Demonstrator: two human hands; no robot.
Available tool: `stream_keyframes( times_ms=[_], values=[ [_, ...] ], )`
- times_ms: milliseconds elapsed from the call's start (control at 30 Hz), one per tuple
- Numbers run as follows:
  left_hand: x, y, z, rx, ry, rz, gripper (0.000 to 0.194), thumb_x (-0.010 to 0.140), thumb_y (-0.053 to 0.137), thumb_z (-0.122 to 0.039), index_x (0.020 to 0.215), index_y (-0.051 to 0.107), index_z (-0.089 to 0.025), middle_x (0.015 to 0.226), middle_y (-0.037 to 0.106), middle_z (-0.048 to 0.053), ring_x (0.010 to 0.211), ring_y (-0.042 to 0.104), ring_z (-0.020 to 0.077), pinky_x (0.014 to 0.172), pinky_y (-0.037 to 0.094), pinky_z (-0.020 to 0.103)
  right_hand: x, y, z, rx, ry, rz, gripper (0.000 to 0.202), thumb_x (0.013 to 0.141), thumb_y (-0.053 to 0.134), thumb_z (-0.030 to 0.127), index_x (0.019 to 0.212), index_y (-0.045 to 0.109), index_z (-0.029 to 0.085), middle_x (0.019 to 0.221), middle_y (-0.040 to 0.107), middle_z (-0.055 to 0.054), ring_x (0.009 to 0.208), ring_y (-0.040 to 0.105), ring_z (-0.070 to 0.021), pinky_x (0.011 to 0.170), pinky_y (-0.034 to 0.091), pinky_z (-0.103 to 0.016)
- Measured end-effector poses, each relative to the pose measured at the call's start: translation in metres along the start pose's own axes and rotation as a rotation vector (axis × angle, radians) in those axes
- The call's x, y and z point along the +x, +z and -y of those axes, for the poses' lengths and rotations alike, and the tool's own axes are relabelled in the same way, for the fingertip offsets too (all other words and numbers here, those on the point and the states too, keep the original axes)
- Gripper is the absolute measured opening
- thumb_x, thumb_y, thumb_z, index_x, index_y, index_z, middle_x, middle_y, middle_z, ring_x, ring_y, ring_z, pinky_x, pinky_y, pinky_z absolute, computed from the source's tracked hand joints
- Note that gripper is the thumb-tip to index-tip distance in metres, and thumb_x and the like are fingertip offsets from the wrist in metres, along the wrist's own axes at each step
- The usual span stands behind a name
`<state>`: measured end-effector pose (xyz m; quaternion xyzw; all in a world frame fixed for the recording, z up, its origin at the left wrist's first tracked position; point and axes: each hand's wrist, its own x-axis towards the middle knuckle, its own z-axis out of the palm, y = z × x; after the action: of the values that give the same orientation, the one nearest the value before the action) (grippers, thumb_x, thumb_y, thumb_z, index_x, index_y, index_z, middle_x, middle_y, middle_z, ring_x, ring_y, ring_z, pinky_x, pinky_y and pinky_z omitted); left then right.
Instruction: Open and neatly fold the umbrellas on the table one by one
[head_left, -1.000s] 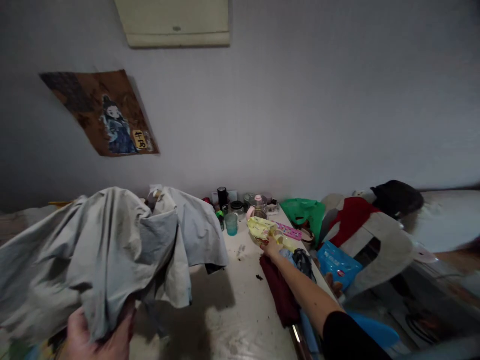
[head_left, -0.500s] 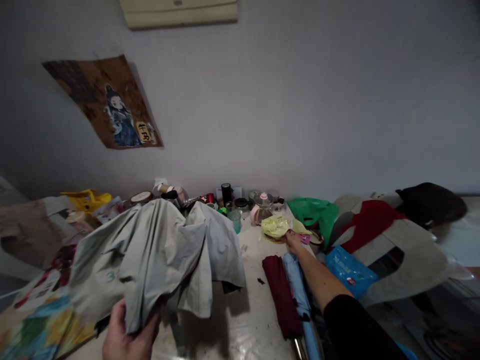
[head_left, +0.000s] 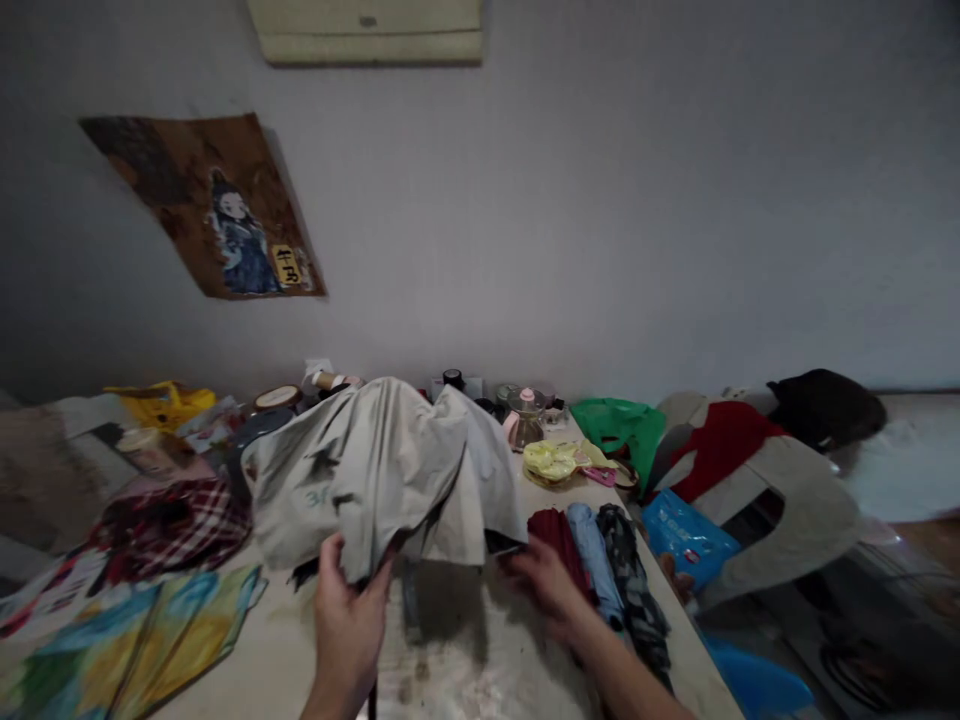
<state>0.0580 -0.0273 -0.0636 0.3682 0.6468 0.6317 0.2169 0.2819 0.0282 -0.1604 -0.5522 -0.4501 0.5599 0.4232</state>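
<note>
spreading left-to-right, one grey cloth is pinched by the left hand; right hand, grip unclear; three rolled umbrellas lie rightward.

Dim light, blurry right hand

draped fabric: pale grey | cloth: red-white plaid | pouch: blue | poster: brown

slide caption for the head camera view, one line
Left hand grips draped grey fabric over a cluttered table, right hand near the fabric's lower edge.
</note>
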Motion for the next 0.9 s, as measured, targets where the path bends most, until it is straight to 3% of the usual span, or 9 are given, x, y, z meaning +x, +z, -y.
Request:
stream_keyframes(
  times_ms=[100, 133, 267, 333, 467, 533, 667, 800, 900],
  values=[
    [-0.002, 0.020, -0.016, -0.113, 0.037, 0.091, 0.048, 0.065, 0.073, -0.040, 0.102, 0.050, -0.020, 0.088, 0.065, 0.003, 0.080, 0.063, 0.0191, 0.073, 0.051, 0.029, -0.060, 0.061, 0.017, 0.254, 0.000, 0.521, 0.063, 0.052, 0.077, 0.019, 0.112, 0.057, 0.020, 0.096, 0.070, -0.005, 0.088, 0.065, -0.0208, 0.073, 0.049, -0.031],
    [-0.002, 0.026, -0.023, -0.138, 0.053, 0.119, 0.046, 0.067, 0.072, -0.037, 0.102, 0.048, -0.020, 0.089, 0.064, 0.003, 0.081, 0.063, 0.0185, 0.075, 0.050, 0.029, -0.074, 0.077, 0.027, 0.314, -0.005, 0.587, 0.069, 0.051, 0.077, 0.016, 0.116, 0.053, 0.022, 0.094, 0.068, -0.002, 0.086, 0.065, -0.0186, 0.072, 0.049, -0.029],
    [-0.004, 0.038, -0.047, -0.223, 0.095, 0.249, 0.042, 0.070, 0.070, -0.028, 0.104, 0.045, -0.021, 0.095, 0.064, 0.004, 0.085, 0.062, 0.0173, 0.078, 0.047, 0.027, -0.096, 0.115, 0.063, 0.401, -0.139, 0.338, 0.036, 0.065, 0.074, 0.026, 0.093, 0.052, 0.022, 0.065, 0.058, 0.007, 0.054, 0.053, -0.0095, 0.051, 0.041, -0.021],
    [-0.006, 0.037, -0.052, -0.289, 0.064, 0.389, 0.043, 0.071, 0.069, -0.026, 0.106, 0.043, -0.022, 0.091, 0.065, 0.003, 0.082, 0.062, 0.0168, 0.074, 0.047, 0.027, -0.097, 0.117, 0.072, 0.404, -0.149, 0.202, 0.035, 0.070, 0.071, 0.043, 0.083, 0.046, 0.023, 0.053, 0.047, 0.011, 0.041, 0.038, -0.0053, 0.040, 0.031, -0.017],
    [-0.009, 0.025, -0.039, -0.497, -0.056, 0.580, 0.039, 0.076, 0.066, -0.036, 0.104, 0.042, -0.022, 0.078, 0.065, 0.000, 0.071, 0.061, 0.0154, 0.064, 0.046, 0.025, -0.104, 0.103, 0.079, 0.454, -0.114, 0.170, 0.051, 0.068, 0.068, 0.064, 0.077, 0.037, 0.024, 0.045, 0.029, 0.016, 0.035, 0.017, -0.0013, 0.032, 0.015, -0.013],
    [-0.012, 0.018, -0.026, -0.487, -0.117, 0.638, 0.034, 0.075, 0.068, -0.043, 0.088, 0.050, -0.018, 0.069, 0.063, 0.000, 0.063, 0.057, 0.0128, 0.059, 0.042, 0.023, -0.111, 0.092, 0.085, 0.535, -0.134, 0.181, 0.051, 0.067, 0.073, 0.060, 0.078, 0.039, 0.023, 0.046, 0.027, 0.016, 0.036, 0.014, -0.0007, 0.032, 0.014, -0.012],
    [-0.021, 0.011, -0.017, -0.571, -0.370, 1.014, 0.036, 0.072, 0.073, -0.046, 0.072, 0.058, -0.013, 0.063, 0.060, 0.001, 0.053, 0.049, 0.0073, 0.052, 0.035, 0.020, -0.124, 0.068, 0.107, 0.799, -0.130, 0.397, 0.036, 0.075, 0.075, 0.044, 0.082, 0.047, 0.021, 0.048, 0.022, 0.015, 0.037, 0.005, -0.0005, 0.030, 0.010, -0.011],
    [-0.017, 0.020, -0.043, -0.763, -0.371, 1.021, 0.044, 0.070, 0.077, -0.044, 0.098, 0.063, -0.013, 0.073, 0.065, 0.003, 0.063, 0.057, 0.0105, 0.059, 0.040, 0.022, -0.132, 0.058, 0.123, 0.925, -0.103, 0.560, 0.027, 0.077, 0.074, 0.036, 0.086, 0.053, 0.020, 0.049, 0.021, 0.015, 0.036, 0.001, -0.0003, 0.029, 0.008, -0.011],
    [-0.006, 0.037, -0.069, -0.835, -0.385, 1.024, 0.043, 0.065, 0.080, -0.041, 0.094, 0.065, -0.013, 0.068, 0.065, 0.002, 0.057, 0.056, 0.0106, 0.054, 0.039, 0.022, -0.135, 0.065, 0.121, 0.899, -0.137, 0.580, 0.025, 0.079, 0.074, 0.036, 0.087, 0.056, 0.021, 0.047, 0.021, 0.015, 0.036, 0.002, 0.0002, 0.029, 0.011, -0.010]
  ],
)
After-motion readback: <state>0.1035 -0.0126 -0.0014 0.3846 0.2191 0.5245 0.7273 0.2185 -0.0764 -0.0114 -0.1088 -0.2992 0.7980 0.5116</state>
